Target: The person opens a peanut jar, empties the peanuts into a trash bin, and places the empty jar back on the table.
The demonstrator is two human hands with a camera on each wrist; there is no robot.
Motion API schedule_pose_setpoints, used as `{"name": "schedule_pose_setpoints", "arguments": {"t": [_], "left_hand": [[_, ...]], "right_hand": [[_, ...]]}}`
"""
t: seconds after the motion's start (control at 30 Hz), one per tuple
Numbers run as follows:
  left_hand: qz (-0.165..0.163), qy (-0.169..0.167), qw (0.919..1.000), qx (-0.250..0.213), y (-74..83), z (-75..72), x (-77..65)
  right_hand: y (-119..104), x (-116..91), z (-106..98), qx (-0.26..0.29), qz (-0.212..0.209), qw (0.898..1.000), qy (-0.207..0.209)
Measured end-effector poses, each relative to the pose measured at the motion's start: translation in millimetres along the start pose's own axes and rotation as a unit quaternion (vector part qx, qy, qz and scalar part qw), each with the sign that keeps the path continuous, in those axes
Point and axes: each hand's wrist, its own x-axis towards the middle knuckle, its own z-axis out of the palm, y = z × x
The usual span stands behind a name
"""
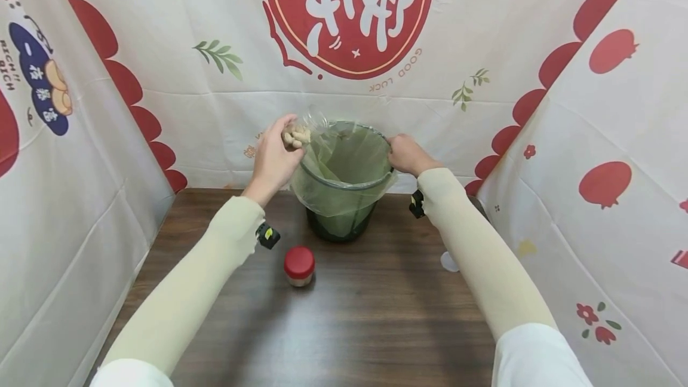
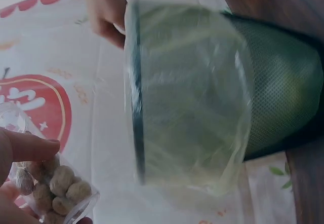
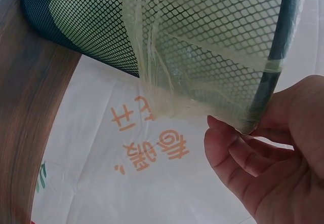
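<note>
Left hand [image 1: 276,157] grips clear jar [image 2: 12,116], nuts [image 2: 61,182] inside partly hidden; right hand [image 1: 411,155] pinches rim [image 1: 344,186] and bag [image 2: 192,92]; bin [image 3: 91,26] bottom inside hard to make out

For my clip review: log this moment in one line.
left hand: grips clear container of nut-like pieces | right hand: holds mesh wastebasket rim | liner: folded over rim | red-lidded jar: on table
</note>
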Motion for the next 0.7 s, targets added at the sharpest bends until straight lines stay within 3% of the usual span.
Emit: {"name": "schedule_pose_setpoints", "arguments": {"t": [0.17,0.3,0.53,0.7], "left_hand": [[0.019,-0.016,0.9987,0.045,5.1,0.1,28.2],[0.040,-0.052,0.9939,0.088,13.4,-2.1,48.3],[0.038,-0.120,0.9760,0.178,36.7,-13.2,75.7],[0.061,-0.136,0.9620,0.228,46.7,-17.9,86.4]], "right_hand": [[1,0,0,-0.001,-0.003,1.000,0.001],[1,-1,0,-0.007,-0.007,1.000,0.003],[3,1,1,-0.003,-0.005,1.000,0.008],[5,0,0,-0.005,-0.005,1.000,0.008]]}}
